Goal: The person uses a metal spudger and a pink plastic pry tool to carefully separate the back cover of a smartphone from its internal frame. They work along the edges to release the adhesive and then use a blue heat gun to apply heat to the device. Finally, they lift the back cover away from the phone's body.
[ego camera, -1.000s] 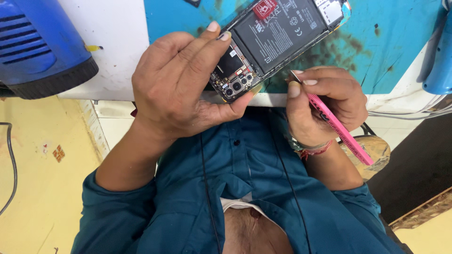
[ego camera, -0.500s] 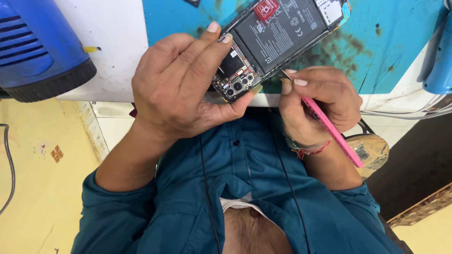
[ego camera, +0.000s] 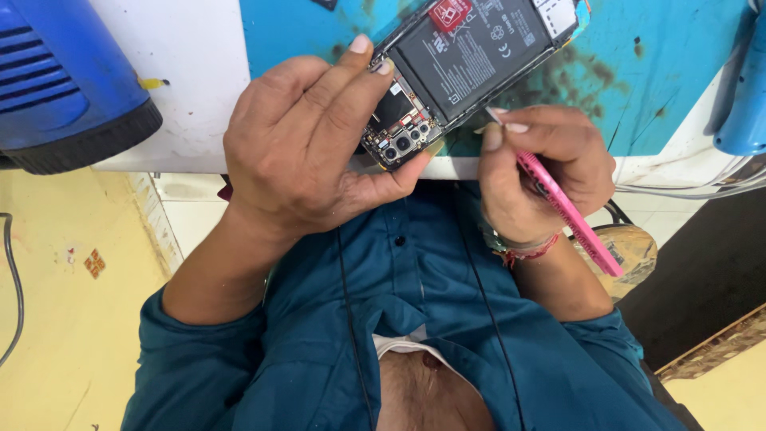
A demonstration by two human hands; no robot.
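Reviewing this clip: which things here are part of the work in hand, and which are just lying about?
In use:
- opened phone, back off, battery and camera board showing
- left hand gripping its camera end
- right hand holding a pink tool, tip at the phone's edge
- blue mat under the phone

Lying about:
- blue device, far left
- blue object, right edge

— What do we have under our left hand (ego camera: 307, 148)?

— An opened phone (ego camera: 459, 68), back cover off, lying at a slant. We see its black battery, and the circuit board with camera lenses at the end nearest our thumb.

— And in our right hand (ego camera: 538, 172)?

— A thin pink tool (ego camera: 568, 209), held like a pen, its tip touching the phone's edge just beside the battery.
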